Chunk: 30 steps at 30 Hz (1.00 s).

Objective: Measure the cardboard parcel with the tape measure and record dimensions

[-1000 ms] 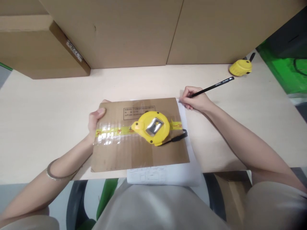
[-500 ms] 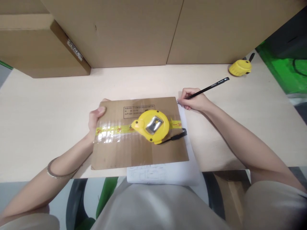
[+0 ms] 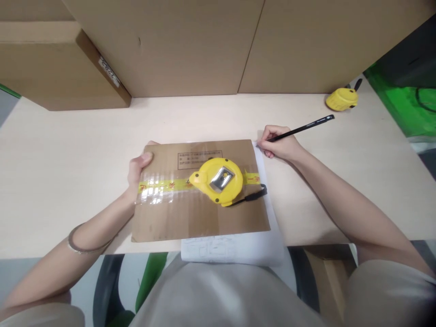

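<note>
A flat cardboard box (image 3: 170, 218) with clear and yellow tape lies on the desk in front of me. A yellow tape measure (image 3: 218, 180) rests on top of it, its black strap trailing right. My left hand (image 3: 138, 169) grips the box's left edge, thumb on top. My right hand (image 3: 281, 145) is closed on a black pencil (image 3: 303, 127), whose tip touches the white paper (image 3: 269, 218) by the box's top right corner. The paper lies under the box and sticks out at the right and front.
Large cardboard boxes (image 3: 190, 45) line the back of the pale desk (image 3: 61, 150). A second yellow tape measure (image 3: 341, 98) sits at the far right. A green object (image 3: 405, 100) stands beyond the desk's right edge.
The pencil tip has shifted slightly along the paper by the box's corner. The left hand and the tape measure have stayed put.
</note>
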Each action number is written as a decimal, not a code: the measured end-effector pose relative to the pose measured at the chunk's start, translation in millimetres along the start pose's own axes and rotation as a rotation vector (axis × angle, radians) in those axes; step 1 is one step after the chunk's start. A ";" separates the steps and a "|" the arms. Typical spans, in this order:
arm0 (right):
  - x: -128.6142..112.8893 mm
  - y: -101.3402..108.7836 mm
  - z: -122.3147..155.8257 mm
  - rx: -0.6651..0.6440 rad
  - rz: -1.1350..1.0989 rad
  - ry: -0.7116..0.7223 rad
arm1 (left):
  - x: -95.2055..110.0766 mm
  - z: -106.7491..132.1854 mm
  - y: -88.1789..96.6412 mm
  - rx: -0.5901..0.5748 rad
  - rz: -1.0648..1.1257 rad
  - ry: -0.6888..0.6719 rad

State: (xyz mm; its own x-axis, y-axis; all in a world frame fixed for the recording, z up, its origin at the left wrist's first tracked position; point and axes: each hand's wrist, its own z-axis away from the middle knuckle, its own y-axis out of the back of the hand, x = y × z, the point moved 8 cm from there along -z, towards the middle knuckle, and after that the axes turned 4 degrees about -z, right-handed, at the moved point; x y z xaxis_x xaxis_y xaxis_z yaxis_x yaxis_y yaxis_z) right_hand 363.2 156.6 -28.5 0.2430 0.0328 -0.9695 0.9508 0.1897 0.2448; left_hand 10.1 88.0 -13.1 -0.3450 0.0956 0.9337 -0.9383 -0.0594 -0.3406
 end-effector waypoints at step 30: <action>0.8 0.6 -2.0 -0.016 0.063 -0.028 | -2.6 0.5 -0.6 -0.009 0.024 0.004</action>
State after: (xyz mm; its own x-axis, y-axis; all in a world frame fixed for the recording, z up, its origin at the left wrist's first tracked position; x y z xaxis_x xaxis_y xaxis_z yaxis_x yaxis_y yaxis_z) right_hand 363.6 158.7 -29.1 0.3080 0.0179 -0.9512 0.9303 0.2038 0.3050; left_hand 11.6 87.3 -15.4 -0.3679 0.0986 0.9246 -0.9298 -0.0532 -0.3642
